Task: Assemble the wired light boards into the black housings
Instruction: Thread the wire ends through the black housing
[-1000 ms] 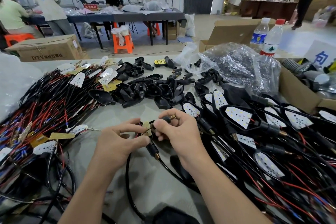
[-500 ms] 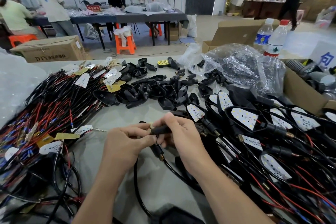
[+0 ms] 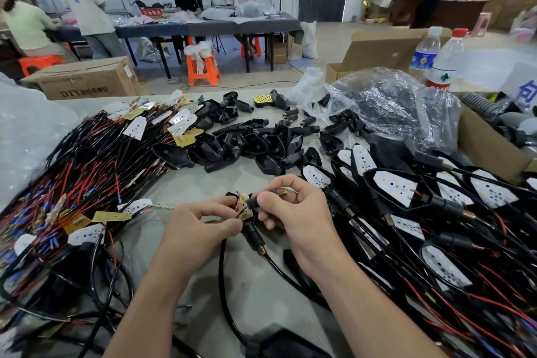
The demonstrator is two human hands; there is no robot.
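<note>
At the table's middle my left hand [image 3: 200,227] pinches a small wired light board [image 3: 243,208] with red and black leads. My right hand [image 3: 293,212] grips a short black stem [image 3: 254,203] with a brass end, right against the board. A black cable [image 3: 226,285] with a brass-tipped plug [image 3: 255,240] hangs below my hands. Loose black housings [image 3: 255,145] lie in a heap behind. Wired boards [image 3: 87,171] are piled at the left. Assembled housings with white boards [image 3: 398,187] fill the right side.
A crinkled clear plastic bag [image 3: 386,104] of black parts lies at the back right beside a cardboard box [image 3: 488,151] and two water bottles [image 3: 436,58]. Other people work at a far table [image 3: 209,26]. An orange stool [image 3: 202,67] stands on the floor.
My hands have brought the light board back into view between my fingers. The right hand turned the black stem so its brass end points up and right.
</note>
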